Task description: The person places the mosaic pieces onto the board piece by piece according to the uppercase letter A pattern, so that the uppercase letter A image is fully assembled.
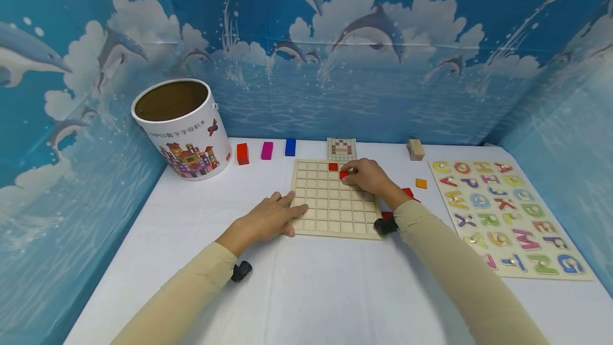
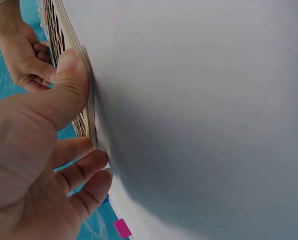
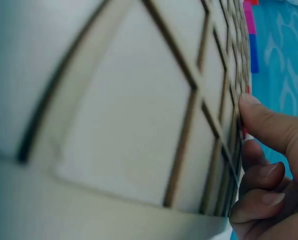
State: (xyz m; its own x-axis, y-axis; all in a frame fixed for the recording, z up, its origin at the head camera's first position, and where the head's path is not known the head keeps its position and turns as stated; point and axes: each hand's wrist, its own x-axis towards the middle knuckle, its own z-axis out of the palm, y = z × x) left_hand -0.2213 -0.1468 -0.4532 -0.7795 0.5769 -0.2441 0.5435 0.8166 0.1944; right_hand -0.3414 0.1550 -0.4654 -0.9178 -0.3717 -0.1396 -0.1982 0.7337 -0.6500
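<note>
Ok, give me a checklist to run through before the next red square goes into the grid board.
1. Left hand steadies the grid board at its left edge: ok.
2. Right hand pinches a red square over the second row: ok.
3. Square fully seated in its cell: cannot tell, fingers cover it.
4. First red square sits in the top row: ok.
5. Pattern card in view behind the board: ok.
6. Spare red pieces beside the right forearm: ok.

White printed bucket (image 1: 184, 129) stood far left, alphabet puzzle board (image 1: 507, 217) lay right, red (image 1: 242, 154), magenta (image 1: 267, 150), blue blocks (image 1: 290, 147) lined the backdrop.
</note>
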